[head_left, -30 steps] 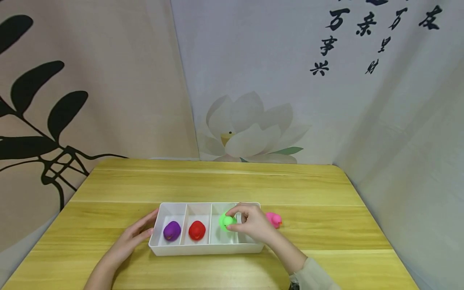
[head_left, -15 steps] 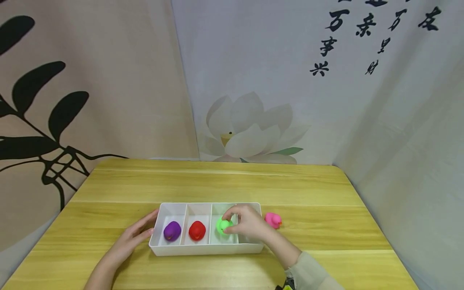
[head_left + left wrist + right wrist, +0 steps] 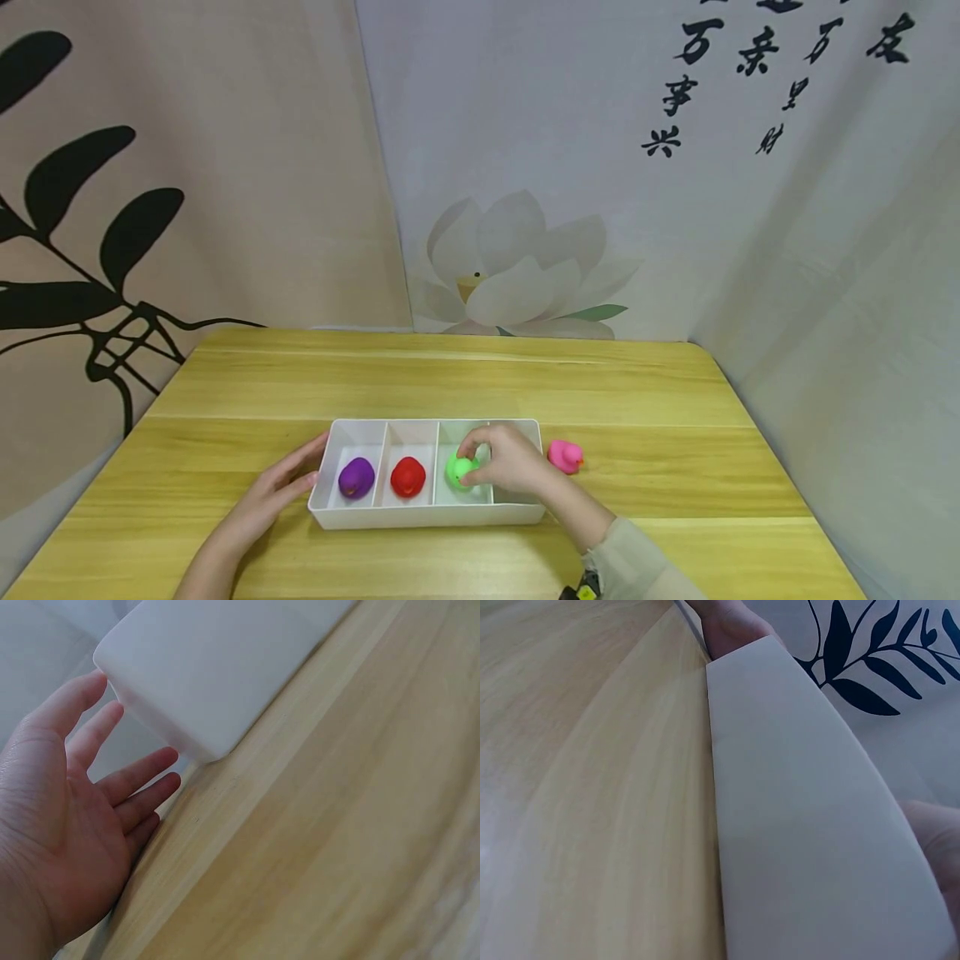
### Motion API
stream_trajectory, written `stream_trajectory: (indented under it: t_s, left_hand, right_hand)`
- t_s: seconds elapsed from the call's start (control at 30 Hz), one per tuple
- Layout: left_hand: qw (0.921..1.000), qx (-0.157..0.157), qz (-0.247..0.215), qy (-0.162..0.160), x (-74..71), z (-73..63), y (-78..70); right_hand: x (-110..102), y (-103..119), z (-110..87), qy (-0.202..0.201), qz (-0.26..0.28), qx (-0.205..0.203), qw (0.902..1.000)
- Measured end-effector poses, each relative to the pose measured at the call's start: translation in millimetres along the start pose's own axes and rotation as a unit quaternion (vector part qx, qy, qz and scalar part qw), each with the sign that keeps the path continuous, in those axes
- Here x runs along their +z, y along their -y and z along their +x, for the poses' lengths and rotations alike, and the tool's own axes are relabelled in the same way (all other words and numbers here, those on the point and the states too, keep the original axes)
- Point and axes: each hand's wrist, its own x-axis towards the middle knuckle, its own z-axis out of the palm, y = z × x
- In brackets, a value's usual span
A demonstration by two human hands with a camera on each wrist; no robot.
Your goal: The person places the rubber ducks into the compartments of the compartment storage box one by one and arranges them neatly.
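A white divided tray (image 3: 420, 518) lies across the wooden table in the head view. Its leftmost compartment holds a purple toy duck (image 3: 356, 478); the one beside it holds a red toy duck (image 3: 408, 477). In the third compartment, my right hand (image 3: 516, 461) pinches a green toy duck (image 3: 459, 472) between thumb and fingers, partly covering it. The fourth compartment is mostly hidden under that hand. With fairly straight fingers, my left hand (image 3: 262, 502) touches the tray's left end; in the left wrist view the thumb (image 3: 82, 694) reaches its upper edge.
Just right of the tray, a pink toy duck (image 3: 566, 456) sits on the wooden table (image 3: 450, 379). Behind the table hangs a pale curtain (image 3: 300, 167) printed with leaves, a flower and black characters.
My right hand has shifted slightly left and lower with the green duck inside the third compartment. The left hand and the tray have stayed in place.
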Motion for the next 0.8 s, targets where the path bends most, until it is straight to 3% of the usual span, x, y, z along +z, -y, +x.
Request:
stream_trajectory:
  t_s: [0.47,0.63,0.8]
  left_hand:
    - [1.0,0.004,0.004,-0.001,-0.8,-0.5,0.3]
    - [1.0,0.002,0.007,-0.002,-0.9,-0.8,1.4]
    - [0.9999,0.003,0.015,-0.004,-1.0,-1.0,0.9]
  right_hand:
    - [-0.8,5.9,2.9,0.019,-0.049,0.043,0.9977]
    - [-2.5,6.2,1.2,0.016,-0.054,0.025,0.9981]
    - [-8.1,7.2,-5.7,-0.001,-0.003,0.001,1.0]
